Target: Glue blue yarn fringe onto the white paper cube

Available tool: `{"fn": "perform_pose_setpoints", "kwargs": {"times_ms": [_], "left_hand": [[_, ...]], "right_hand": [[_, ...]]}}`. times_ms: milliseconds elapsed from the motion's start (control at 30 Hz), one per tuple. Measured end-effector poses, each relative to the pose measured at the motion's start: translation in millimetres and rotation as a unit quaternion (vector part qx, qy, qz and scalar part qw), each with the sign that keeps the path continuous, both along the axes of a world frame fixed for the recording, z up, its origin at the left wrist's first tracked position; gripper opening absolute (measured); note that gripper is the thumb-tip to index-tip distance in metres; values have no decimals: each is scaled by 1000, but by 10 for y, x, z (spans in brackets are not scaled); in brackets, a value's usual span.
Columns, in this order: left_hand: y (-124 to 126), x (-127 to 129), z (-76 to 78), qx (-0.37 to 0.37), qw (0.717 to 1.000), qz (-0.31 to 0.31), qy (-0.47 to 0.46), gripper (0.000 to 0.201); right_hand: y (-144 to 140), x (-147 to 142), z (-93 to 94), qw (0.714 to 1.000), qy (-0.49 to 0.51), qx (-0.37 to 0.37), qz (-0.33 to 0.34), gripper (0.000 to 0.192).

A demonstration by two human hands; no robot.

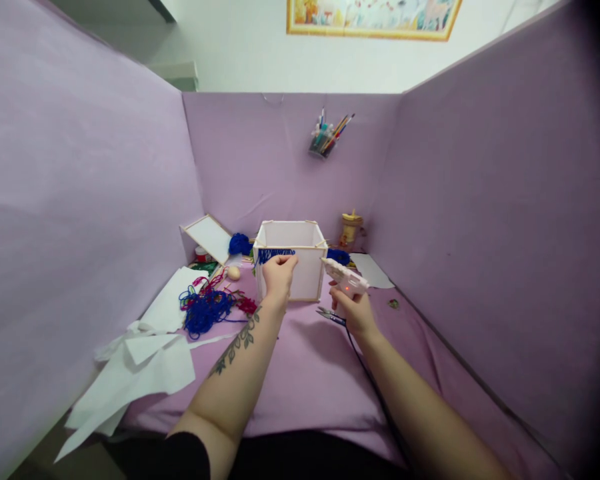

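Note:
A white box (307,277) with light wooden edges and an open top stands in the middle of the table. Blue yarn (270,255) runs in a looped band along the upper front of it. At the end of that band, my left hand (279,275) is closed in a pinch on the yarn, in front of the box's face. My right hand (354,311) grips a white glue gun (347,277) with a small glowing light, its nozzle pointing at the box's right edge. Small scissors (331,316) show just below the right hand, partly hidden by it.
Left of the box lie a tangled blue yarn heap (207,310), red yarn (245,305), an egg-shaped piece (234,273) and white sheets (145,367). A framed white panel (209,235) leans behind. A dark cord (365,367) trails from the right hand. A pen holder (321,143) hangs on the back wall.

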State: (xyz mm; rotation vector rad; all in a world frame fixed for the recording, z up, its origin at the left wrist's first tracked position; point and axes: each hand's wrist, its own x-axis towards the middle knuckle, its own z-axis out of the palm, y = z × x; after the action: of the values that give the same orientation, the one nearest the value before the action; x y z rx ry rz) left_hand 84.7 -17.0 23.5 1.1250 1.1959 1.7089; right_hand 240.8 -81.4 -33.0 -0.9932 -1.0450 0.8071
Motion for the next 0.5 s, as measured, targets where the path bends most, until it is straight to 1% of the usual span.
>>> {"fn": "perform_pose_setpoints", "kwargs": {"times_ms": [133, 333, 500], "left_hand": [[-4, 4, 12, -1, 1000, 5, 0, 18], [44, 0, -30, 3, 1000, 0, -16, 20], [81, 2, -36, -10, 1000, 2, -30, 20]], "right_hand": [[3, -5, -9, 1000, -1, -2, 2, 28], [-11, -15, 14, 1000, 5, -7, 12, 29], [-35, -29, 43, 1000, 0, -19, 9, 30]]}}
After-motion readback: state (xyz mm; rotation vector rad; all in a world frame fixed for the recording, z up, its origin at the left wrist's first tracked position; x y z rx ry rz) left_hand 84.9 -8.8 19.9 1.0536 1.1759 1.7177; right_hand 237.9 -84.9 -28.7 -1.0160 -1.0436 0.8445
